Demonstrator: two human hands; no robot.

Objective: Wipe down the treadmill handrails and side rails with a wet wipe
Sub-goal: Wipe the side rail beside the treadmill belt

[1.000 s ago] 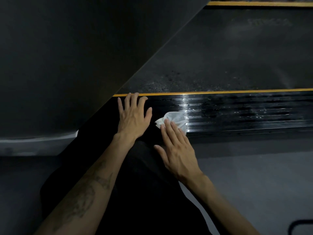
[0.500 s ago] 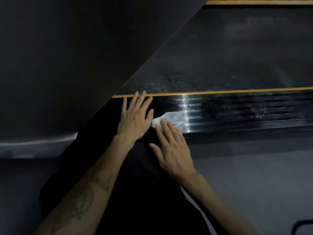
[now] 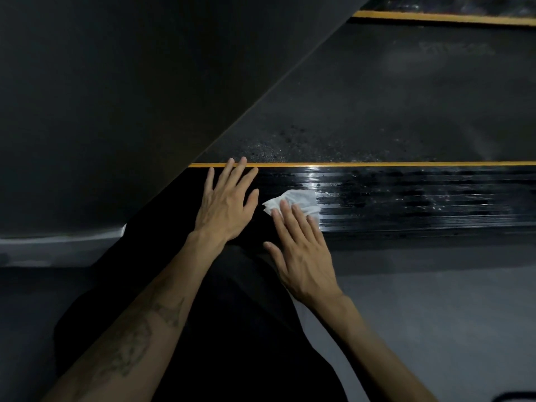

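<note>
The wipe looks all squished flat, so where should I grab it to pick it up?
Grab the wet wipe at its crumpled free corner on the left, coming from above. The right hand pins its near edge with flat fingers, and the rest lies flat on the ribbed side rail.

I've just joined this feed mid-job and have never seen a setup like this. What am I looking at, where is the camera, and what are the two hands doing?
There is no machine here: the view comes from one camera worn on a person's head, looking down at their bare hands. The dark ribbed strip is the treadmill side rail, edged by a yellow line, with the belt beyond it. The right hand presses a white wet wipe flat onto the rail with straight fingers. The left hand rests open on the rail beside it, holding nothing.
</note>
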